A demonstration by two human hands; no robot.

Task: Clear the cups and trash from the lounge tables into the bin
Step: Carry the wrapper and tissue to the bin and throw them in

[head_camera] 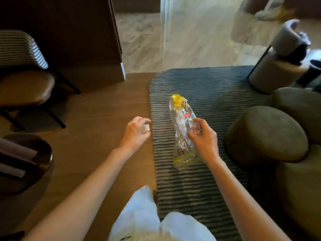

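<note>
My right hand (pixel 204 138) grips a clear plastic snack wrapper (pixel 182 119) with yellow print, held over the striped grey rug (pixel 217 94). The wrapper hangs from above my fingers to below my wrist. My left hand (pixel 134 134) is curled round a small crumpled white paper ball (pixel 146 128), above the wooden floor (pixel 97 119) beside the rug's left edge. Both forearms reach forward from the bottom of the view. No bin that I can identify shows in the frame.
Round olive poufs (pixel 267 134) crowd the right side. A brown chair (pixel 24 86) stands at the left, with a dark round table (pixel 41 153) below it. A pale cylinder stand (pixel 271 75) sits at the back right. White cloth (pixel 144 218) hangs at the bottom centre.
</note>
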